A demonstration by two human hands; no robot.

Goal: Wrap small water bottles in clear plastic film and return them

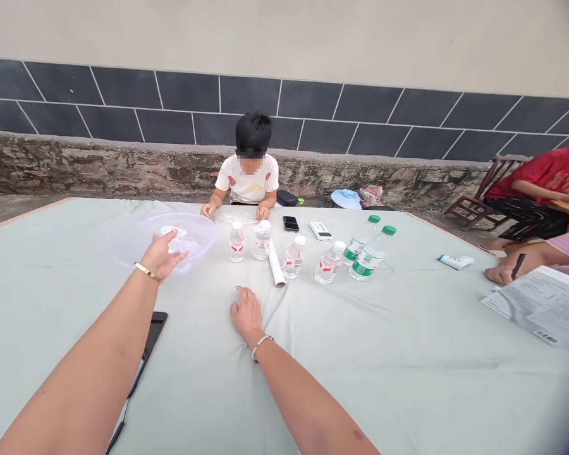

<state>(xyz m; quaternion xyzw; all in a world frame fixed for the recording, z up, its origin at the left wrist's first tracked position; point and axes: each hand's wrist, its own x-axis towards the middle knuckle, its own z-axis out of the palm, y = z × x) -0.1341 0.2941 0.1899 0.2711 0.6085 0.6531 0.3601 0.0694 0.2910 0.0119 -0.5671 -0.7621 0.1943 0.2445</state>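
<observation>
My left hand (165, 254) reaches forward with its palm turned up and fingers apart, holding nothing. Just beyond it is a round, translucent pale-purple thing (201, 229), blurred at the edges, with something white (174, 232) inside its outline. Whether the hand touches it I cannot tell. On the cloth in the middle, my right hand (247, 311) lies palm down, empty, its fingers loosely stretched. A white roll (275, 265) points toward that hand from between small clear bottles with white caps (236, 243) (293, 260).
Two larger green-capped bottles (368, 260) stand right of the small ones. A black phone (291, 224) and white device (320, 230) lie farther back. A dark tablet (154, 332) is under my left forearm. One person (249, 177) sits opposite; another's hand (502, 272) holds a pen by papers (540, 303).
</observation>
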